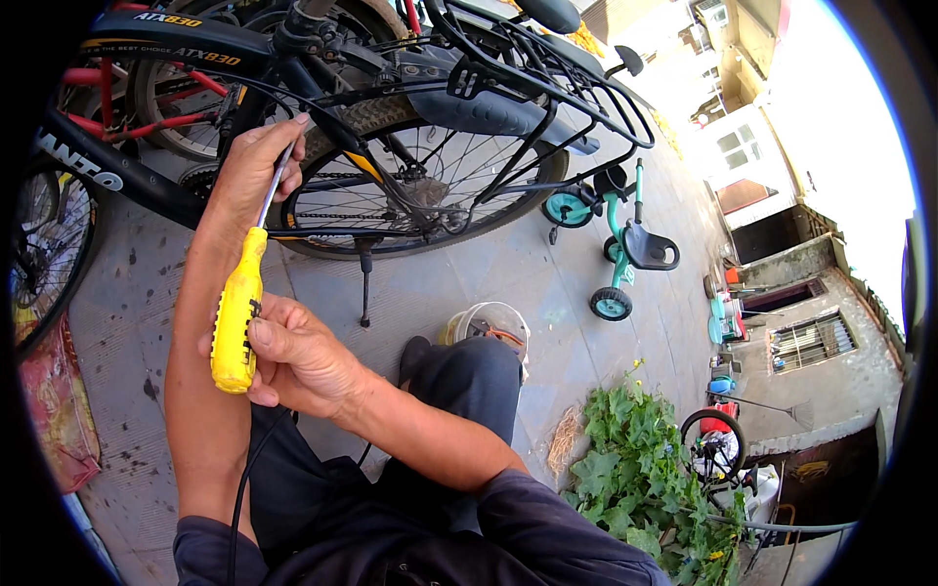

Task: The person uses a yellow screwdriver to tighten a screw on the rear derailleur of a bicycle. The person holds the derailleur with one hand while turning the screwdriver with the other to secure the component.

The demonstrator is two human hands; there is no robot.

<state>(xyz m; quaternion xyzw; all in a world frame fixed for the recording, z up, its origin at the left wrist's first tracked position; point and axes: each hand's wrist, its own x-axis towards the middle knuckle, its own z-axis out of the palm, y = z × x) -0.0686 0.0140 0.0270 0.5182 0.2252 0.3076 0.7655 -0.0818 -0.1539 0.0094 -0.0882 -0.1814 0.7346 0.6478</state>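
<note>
A screwdriver (236, 317) with a yellow handle and a thin metal shaft slants upward in front of my left forearm. My right hand (305, 359) is closed on its handle, thumb and fingers pinching it near the butt end. My left hand (256, 166) is beside the frame of a black bicycle (337, 122), fingers curled; the shaft's upper end crosses in front of them. Whatever those fingers hold is hidden. Below and right of that hand are the bicycle's spoked rear wheel (430, 190) and its lowered kickstand (365, 283).
A rear rack (547, 73) juts out over the wheel. A clear bucket (503, 317) stands by my knee. Further right are a teal child's tricycle (625, 244) and a leafy green plant (625, 459). Red bicycle tubing (106, 98) shows behind at the upper left.
</note>
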